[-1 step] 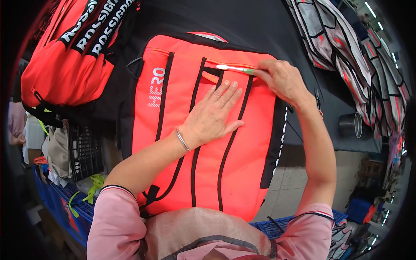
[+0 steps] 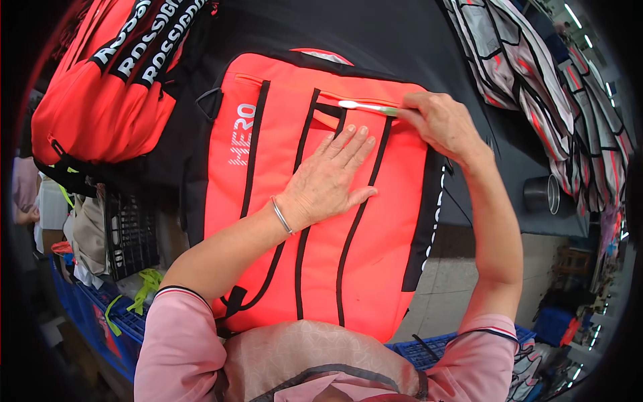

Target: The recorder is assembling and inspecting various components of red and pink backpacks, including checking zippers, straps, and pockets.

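A bright coral-red backpack [image 2: 382,261] with black trim and black-edged straps lies flat before me, its lower end against my apron. My left hand [image 2: 326,175] rests flat on its upper middle, fingers stretched out over the straps. At the top right of the bag, my right hand [image 2: 442,124] is closed round a toothbrush [image 2: 367,107] with a white head and a green-and-white handle. The brush head points left and lies along the seam near the top edge, by the upper ends of the straps. The handle's far end is hidden in my fingers.
More red bags [image 2: 100,117] are heaped at the left of the black table [image 2: 281,30]. Grey-white bag pieces [image 2: 509,60] hang over the right side. A dark metal cup [image 2: 540,194] stands by the table's right edge. Blue crates [image 2: 110,328] and a black basket [image 2: 132,234] are lower left.
My right hand and the toothbrush have shifted slightly to the right along the seam. My left hand and the backpack stay in place.
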The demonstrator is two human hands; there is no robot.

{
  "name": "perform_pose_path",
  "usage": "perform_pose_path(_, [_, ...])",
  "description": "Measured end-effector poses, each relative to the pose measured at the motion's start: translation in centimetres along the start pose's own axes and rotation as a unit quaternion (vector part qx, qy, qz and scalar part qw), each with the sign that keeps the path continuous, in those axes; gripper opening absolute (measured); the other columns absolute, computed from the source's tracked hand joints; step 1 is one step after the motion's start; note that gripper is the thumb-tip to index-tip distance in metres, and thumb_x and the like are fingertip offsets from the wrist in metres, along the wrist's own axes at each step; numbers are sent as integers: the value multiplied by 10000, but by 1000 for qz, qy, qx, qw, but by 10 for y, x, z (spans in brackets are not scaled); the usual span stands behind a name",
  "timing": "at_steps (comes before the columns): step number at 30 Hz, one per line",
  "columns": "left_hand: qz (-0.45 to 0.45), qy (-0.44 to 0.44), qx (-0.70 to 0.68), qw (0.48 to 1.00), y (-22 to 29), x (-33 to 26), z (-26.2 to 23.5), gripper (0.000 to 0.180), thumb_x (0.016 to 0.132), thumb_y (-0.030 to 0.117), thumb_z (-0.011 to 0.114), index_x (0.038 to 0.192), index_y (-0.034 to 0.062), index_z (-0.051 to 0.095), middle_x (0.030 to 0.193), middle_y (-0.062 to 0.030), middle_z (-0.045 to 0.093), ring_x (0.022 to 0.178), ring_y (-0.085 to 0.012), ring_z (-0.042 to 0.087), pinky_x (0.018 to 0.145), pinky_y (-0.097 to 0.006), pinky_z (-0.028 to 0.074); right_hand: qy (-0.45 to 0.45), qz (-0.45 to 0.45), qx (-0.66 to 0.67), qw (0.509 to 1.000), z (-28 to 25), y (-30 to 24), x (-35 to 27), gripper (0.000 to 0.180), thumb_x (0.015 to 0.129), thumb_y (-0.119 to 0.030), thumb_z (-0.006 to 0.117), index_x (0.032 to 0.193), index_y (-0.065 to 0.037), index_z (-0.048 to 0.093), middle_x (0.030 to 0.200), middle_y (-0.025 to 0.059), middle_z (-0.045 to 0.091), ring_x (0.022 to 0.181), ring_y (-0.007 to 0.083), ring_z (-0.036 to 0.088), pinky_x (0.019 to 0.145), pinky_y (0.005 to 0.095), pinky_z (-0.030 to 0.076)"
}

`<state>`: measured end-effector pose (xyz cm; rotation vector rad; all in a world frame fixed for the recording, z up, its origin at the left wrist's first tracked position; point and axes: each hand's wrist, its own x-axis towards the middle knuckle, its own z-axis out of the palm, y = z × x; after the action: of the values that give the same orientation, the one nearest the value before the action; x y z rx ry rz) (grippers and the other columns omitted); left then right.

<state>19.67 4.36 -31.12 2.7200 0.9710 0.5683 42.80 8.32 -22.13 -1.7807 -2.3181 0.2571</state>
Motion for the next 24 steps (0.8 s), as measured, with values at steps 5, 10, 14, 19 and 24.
perform_pose_path(5, [-7, -3, -4, 1000, -1, -3, -1, 823, 899, 503, 605, 1499, 28, 301, 1556, -147, 304, 1451, -303, 265, 1177, -411, 259, -71, -7, -69, 995, -52, 19, -15, 228, 914, -265, 604, 891, -46, 663, 759, 167, 651, 770, 375, 640, 659, 455, 504])
perform_pose_path(10, [8, 8, -1, 1000, 0, 2, 2, 812, 901, 500, 604, 1492, 24, 316, 1548, -158, 315, 1447, -306, 273, 1176, -413, 258, -55, 16, -37, 998, -30, 18, -9, 263, 902, -293, 604, 908, -36, 662, 740, 176, 631, 756, 383, 617, 671, 456, 479])
perform_pose_path(14, [5, 2, -17, 1000, -4, -1, 0, 803, 899, 494, 610, 1485, 22, 329, 1537, -165, 331, 1439, -313, 285, 1173, -417, 262, -86, 27, 11, 996, -39, 38, -16, 247, 898, -258, 593, 886, -21, 661, 680, 143, 606, 664, 349, 578, 622, 410, 444])
perform_pose_path(19, [6, 9, 4, 1000, 2, 2, -3, 793, 897, 474, 623, 1478, 17, 337, 1523, -170, 350, 1434, -325, 293, 1175, -410, 261, -58, 36, 51, 996, -41, 37, -21, 266, 886, -226, 628, 838, 35, 638, 629, 125, 562, 560, 215, 511, 570, 352, 415])
perform_pose_path(24, [43, 98, 58, 993, -13, 4, -13, 715, 888, 381, 657, 1475, 89, 374, 1524, -140, 361, 1398, -337, 341, 1138, -500, 276, -46, 46, 28, 997, -1, -3, 14, 289, 907, -278, 615, 888, 9, 643, 689, 191, 597, 670, 360, 585, 640, 429, 451])
